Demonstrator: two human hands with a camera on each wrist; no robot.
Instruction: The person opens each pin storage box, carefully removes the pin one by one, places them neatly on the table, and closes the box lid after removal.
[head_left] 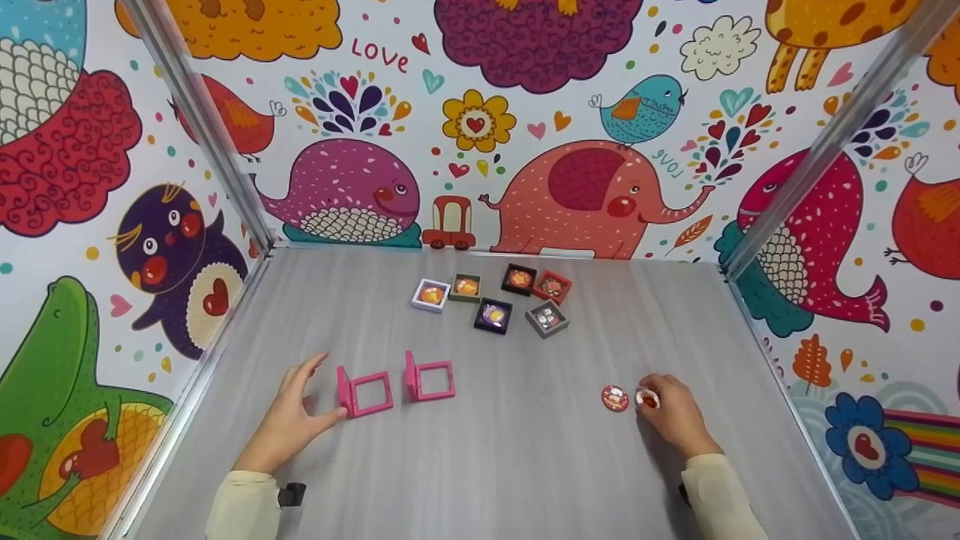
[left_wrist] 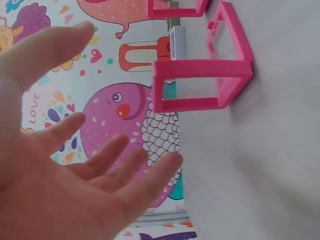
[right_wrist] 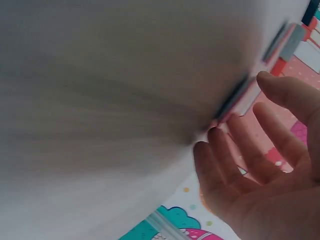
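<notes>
Two pink hinged frames stand on the table, each with one side flat and the other raised. My left hand point(head_left: 292, 409) is beside the nearer-left frame point(head_left: 367, 394), thumb and fingers spread wide, the thumb tip close to its lower corner. In the left wrist view that frame point(left_wrist: 192, 85) is apart from my fingers. The second pink frame point(head_left: 433, 381) is just to its right. On the right, my right hand point(head_left: 675, 412) is at a round white-rimmed disc point(head_left: 646, 399), covering part of it, fingers loosely bent at its edge. A red round picture disc point(head_left: 615, 398) lies left of it.
At the back of the table is a group of small square framed pictures, including a white one point(head_left: 430, 295), a black one point(head_left: 493, 316) and a grey one point(head_left: 547, 318). Patterned walls with metal corner posts point(head_left: 817, 142) enclose the table point(head_left: 517, 465).
</notes>
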